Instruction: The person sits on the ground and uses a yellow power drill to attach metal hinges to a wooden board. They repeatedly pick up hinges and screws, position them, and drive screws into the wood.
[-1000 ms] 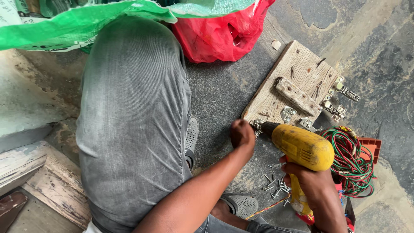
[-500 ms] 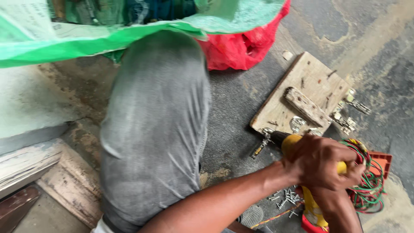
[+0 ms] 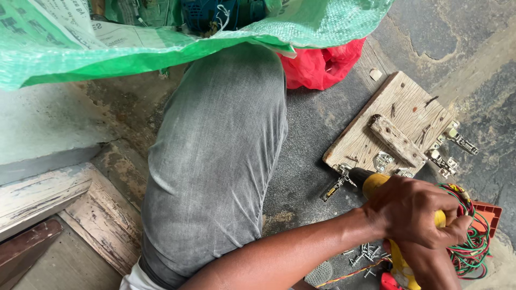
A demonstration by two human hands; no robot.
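A yellow power drill [image 3: 374,183] lies low over the dark floor, its black chuck [image 3: 356,174] pointing at the corner of a worn wooden board [image 3: 409,104]. My left hand [image 3: 416,214] reaches across from the lower left and is clasped over the top of the drill's body. My right hand [image 3: 430,264] sits beneath it, wrapped round the drill's handle and mostly hidden. A small metal hinge [image 3: 334,188] lies on the floor just in front of the chuck.
My knee in grey trousers [image 3: 215,161] fills the middle. More metal hinges [image 3: 450,146] lie by the board's right edge. Loose screws [image 3: 365,252], red and green wire coils [image 3: 474,243], a red plastic bag [image 3: 322,67], a green woven sack [image 3: 161,37] and a wooden step [image 3: 43,193] surround me.
My left hand has moved from the drill's chuck end back onto the top of its body. The view has shifted, and the drill's yellow body is now mostly covered.
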